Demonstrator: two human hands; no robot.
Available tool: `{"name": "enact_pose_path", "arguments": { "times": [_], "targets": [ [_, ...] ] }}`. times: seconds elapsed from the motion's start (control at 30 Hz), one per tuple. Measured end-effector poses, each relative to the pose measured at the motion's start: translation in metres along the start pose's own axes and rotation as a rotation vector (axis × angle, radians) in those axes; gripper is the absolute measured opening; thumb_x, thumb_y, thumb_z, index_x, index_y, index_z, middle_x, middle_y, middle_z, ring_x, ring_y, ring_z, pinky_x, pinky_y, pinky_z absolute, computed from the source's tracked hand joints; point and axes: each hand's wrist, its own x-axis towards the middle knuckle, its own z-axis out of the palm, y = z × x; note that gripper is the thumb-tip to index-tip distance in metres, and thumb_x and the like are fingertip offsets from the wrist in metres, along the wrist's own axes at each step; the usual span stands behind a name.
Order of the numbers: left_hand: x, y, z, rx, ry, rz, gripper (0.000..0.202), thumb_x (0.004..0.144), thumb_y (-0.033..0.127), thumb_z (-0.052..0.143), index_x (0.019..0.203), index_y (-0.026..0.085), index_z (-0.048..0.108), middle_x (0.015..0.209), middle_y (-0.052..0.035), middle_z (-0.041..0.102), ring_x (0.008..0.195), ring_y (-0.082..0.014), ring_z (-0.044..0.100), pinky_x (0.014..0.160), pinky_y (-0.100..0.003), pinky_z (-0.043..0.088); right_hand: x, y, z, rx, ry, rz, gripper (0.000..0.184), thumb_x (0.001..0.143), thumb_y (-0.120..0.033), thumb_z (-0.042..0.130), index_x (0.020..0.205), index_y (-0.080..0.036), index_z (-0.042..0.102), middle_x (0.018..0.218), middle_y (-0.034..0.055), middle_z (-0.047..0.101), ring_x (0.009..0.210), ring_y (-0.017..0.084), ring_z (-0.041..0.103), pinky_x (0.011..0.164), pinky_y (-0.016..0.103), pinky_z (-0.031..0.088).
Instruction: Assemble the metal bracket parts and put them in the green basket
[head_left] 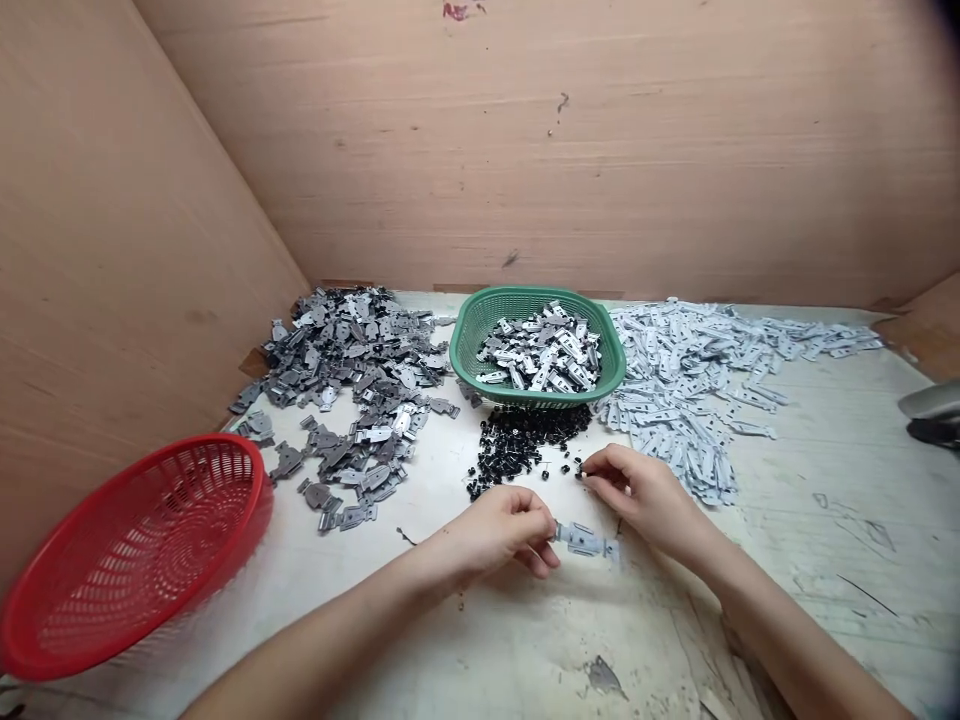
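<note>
Between the thumb and fingers of my left hand [517, 530] is one end of a flat grey metal plate [586, 541], which points to the right over the tabletop. My right hand [637, 490] pinches a small black piece [580, 470] at its fingertips, just above and right of the plate. Beyond both hands lies a heap of small black pieces [510, 450], a few of them with thin pins showing. Behind that heap, a green basket [466, 370] holds many assembled-looking metal parts [551, 350].
A pile of grey metal plates [360, 350] spreads over the left back. Long pale metal strips [682, 390] lie heaped on the right. A red basket [255, 470] tilts at the left. Cardboard walls [562, 150] close off the back and sides. A metallic object [934, 405] sits at the right edge.
</note>
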Motion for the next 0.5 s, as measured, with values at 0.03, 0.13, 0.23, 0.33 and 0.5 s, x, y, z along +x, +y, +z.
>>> {"name": "enact_pose_path", "arguments": {
  "times": [0.03, 0.13, 0.23, 0.33, 0.5],
  "targets": [
    [0.000, 0.001, 0.000, -0.010, 0.019, 0.014, 0.019, 0.067, 0.031, 0.061, 0.070, 0.014, 0.053, 0.060, -0.0025, 0.063, 0.049, -0.0105, 0.056, 0.057, -0.026, 0.045, -0.002, -0.001, -0.003, 0.015, -0.001, 0.006, 0.009, 0.084, -0.024, 0.050, 0.083, -0.021, 0.057, 0.078, 0.0030, 0.063, 0.068, 0.017, 0.059, 0.061, 0.029, 0.046],
    [0.000, 0.003, -0.001, -0.041, 0.066, 0.049, 0.018, 0.068, 0.030, 0.059, 0.069, 0.015, 0.049, 0.060, -0.0017, 0.062, 0.047, -0.0097, 0.056, 0.055, -0.024, 0.044, -0.006, -0.002, -0.009, 0.030, 0.040, -0.009, 0.014, 0.087, -0.029, 0.048, 0.080, -0.021, 0.056, 0.075, 0.0029, 0.062, 0.067, 0.017, 0.057, 0.061, 0.029, 0.044],
    [0.001, 0.002, 0.000, -0.028, 0.094, 0.057, 0.016, 0.070, 0.029, 0.057, 0.069, 0.015, 0.048, 0.061, -0.0014, 0.063, 0.045, -0.0089, 0.056, 0.054, -0.023, 0.043, -0.009, 0.000, -0.010, 0.059, 0.106, 0.048, 0.015, 0.086, -0.034, 0.050, 0.082, -0.021, 0.054, 0.070, 0.0008, 0.059, 0.060, 0.015, 0.055, 0.055, 0.027, 0.043],
    [0.001, 0.000, 0.002, -0.003, 0.096, 0.053, 0.014, 0.071, 0.027, 0.056, 0.070, 0.016, 0.048, 0.062, -0.0016, 0.063, 0.047, -0.0093, 0.057, 0.055, -0.023, 0.043, -0.008, 0.001, -0.009, 0.233, 0.135, 0.155, 0.023, 0.083, -0.043, 0.054, 0.085, -0.020, 0.054, 0.062, -0.0015, 0.055, 0.051, 0.013, 0.050, 0.048, 0.025, 0.041],
    [0.002, -0.002, 0.002, 0.001, 0.115, 0.057, 0.015, 0.070, 0.028, 0.057, 0.068, 0.015, 0.049, 0.061, -0.0017, 0.063, 0.046, -0.0092, 0.056, 0.053, -0.023, 0.044, -0.008, -0.010, -0.017, 0.709, -0.001, 0.311, 0.034, 0.073, -0.047, 0.068, 0.081, -0.015, 0.061, 0.071, 0.0041, 0.061, 0.062, 0.015, 0.059, 0.056, 0.027, 0.050]
  ]
}}
